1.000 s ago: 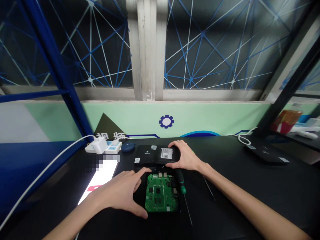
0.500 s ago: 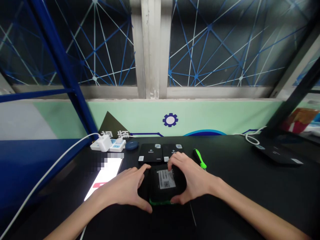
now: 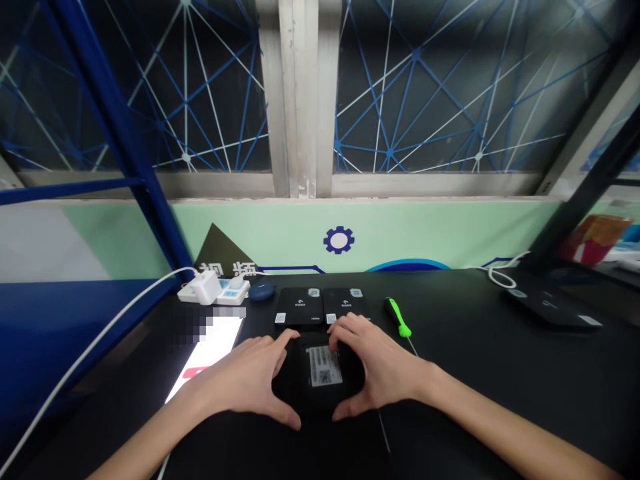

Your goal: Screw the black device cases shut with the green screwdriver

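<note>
Between my hands, on the black desk, lies a flat black box-shaped device [image 3: 324, 398] with rounded corners and a white printed label facing up. My left hand [image 3: 260, 373] curves around its left side, fingertips at the far edge and thumb at the near edge. On the opposite side, my right hand [image 3: 367, 367] grips it, with a bent finger at the label's top and the thumb low by the near corner. The dark surfaces blend, so the device's exact outline is hard to see. Two similar black boxes, a left one [image 3: 299, 308] and a right one [image 3: 345, 303], sit just behind.
A green-and-black screwdriver [image 3: 399, 317] lies to the right. At left are a lit phone-like screen [image 3: 213, 343], a white power strip [image 3: 235, 291] with a charger [image 3: 207, 288], and a dark blue rounded object [image 3: 262, 291]. Another black device [image 3: 553, 308] rests far right.
The labelled device has shifted slightly left and down, and the green strip along its near edge no longer shows. My right hand has moved a little left with it; the left hand barely moved.
</note>
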A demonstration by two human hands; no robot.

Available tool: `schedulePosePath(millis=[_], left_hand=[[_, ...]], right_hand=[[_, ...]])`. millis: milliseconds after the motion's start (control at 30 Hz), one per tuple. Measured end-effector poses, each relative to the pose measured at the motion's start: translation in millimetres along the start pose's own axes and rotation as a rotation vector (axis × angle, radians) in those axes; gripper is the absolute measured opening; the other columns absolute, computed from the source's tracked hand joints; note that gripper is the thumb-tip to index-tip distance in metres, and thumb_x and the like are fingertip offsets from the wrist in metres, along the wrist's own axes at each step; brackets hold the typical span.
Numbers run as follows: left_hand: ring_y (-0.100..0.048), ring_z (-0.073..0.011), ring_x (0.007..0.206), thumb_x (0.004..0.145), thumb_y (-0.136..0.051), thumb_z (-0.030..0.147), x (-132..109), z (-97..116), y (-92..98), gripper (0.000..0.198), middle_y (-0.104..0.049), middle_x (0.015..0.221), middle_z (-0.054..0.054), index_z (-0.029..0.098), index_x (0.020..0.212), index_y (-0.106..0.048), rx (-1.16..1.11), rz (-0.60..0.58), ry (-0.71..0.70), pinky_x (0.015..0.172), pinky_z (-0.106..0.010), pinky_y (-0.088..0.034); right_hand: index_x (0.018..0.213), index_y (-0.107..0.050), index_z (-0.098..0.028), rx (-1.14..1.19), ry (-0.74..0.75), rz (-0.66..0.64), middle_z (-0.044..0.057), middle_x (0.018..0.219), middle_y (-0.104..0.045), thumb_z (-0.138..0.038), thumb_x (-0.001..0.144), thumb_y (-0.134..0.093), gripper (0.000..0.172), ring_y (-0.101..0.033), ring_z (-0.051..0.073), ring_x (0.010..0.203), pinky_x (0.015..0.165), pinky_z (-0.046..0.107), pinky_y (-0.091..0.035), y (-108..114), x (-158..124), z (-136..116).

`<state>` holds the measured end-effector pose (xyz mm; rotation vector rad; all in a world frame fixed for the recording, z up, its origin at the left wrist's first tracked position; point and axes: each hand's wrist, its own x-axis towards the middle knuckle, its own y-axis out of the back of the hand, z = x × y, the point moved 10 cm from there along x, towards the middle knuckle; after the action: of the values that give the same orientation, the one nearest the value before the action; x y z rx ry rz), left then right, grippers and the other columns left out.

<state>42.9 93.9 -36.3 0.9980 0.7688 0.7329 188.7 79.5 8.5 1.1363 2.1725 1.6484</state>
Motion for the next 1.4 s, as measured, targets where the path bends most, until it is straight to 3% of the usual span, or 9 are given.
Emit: schedulePosePath(millis=[300, 700, 900, 1067, 1400], left_hand=[[-0.057, -0.0252, 0.077, 0.062, -0.067, 0.078, -2.7, 9.0, 6.8, 0.102, -0.059, 0.078, 0.002, 0.029, 0.145, -0.035, -0.017, 0.021, 0.010, 0.063, -0.029, -0.036], [-0.055, -0.0227, 0.074, 0.062, -0.065, 0.081, -1.7, 9.3, 5.6, 0.105, -0.058, 0.078, 0.002, 0.033, 0.149, -0.033, -0.020, 0.017, -0.017, 0.061, -0.028, -0.034], [-0.054, -0.0219, 0.072, 0.070, -0.060, 0.080, -1.8, 10.8, -1.4, 0.111, -0.058, 0.074, 0.003, 0.028, 0.157, -0.014, -0.029, -0.028, -0.059, 0.065, -0.030, -0.035], [-0.055, -0.0254, 0.077, 0.069, -0.056, 0.085, -2.5, 4.8, -4.6, 0.113, -0.059, 0.077, 0.000, 0.027, 0.157, -0.014, 0.016, 0.020, -0.019, 0.070, -0.033, -0.038], [-0.058, -0.0280, 0.078, 0.071, -0.048, 0.088, -4.8, 0.6, -6.1, 0.109, -0.061, 0.085, -0.004, 0.031, 0.156, -0.009, 0.068, 0.035, 0.038, 0.067, -0.033, -0.042]], right_hand=[[0.109, -0.057, -0.023, -0.047, 0.030, -0.041, 0.008, 0.109, -0.058, -0.063, 0.058, -0.080, 0.068, -0.053, 0.028, 0.093, 0.087, 0.044, -0.041, 3.2, -2.3, -5.2], [0.117, -0.060, -0.022, -0.025, 0.019, -0.049, 0.009, 0.110, -0.058, -0.063, 0.055, -0.082, 0.077, -0.054, 0.029, 0.096, 0.088, 0.044, -0.043, 3.0, -1.9, -1.2], [0.133, -0.055, -0.020, -0.024, 0.003, -0.049, 0.011, 0.116, -0.057, -0.066, 0.056, -0.081, 0.093, -0.053, 0.031, 0.102, 0.093, 0.045, -0.043, 2.9, -2.1, -0.6], [0.125, -0.063, -0.020, -0.038, 0.012, -0.053, 0.011, 0.117, -0.058, -0.067, 0.057, -0.080, 0.084, -0.054, 0.031, 0.101, 0.094, 0.045, -0.042, 2.7, -1.9, -2.9], [0.130, -0.060, -0.016, -0.056, 0.067, -0.110, 0.014, 0.125, -0.056, -0.064, 0.064, -0.076, 0.083, -0.052, 0.032, 0.107, 0.097, 0.045, -0.038, 5.8, -2.3, -7.3]])
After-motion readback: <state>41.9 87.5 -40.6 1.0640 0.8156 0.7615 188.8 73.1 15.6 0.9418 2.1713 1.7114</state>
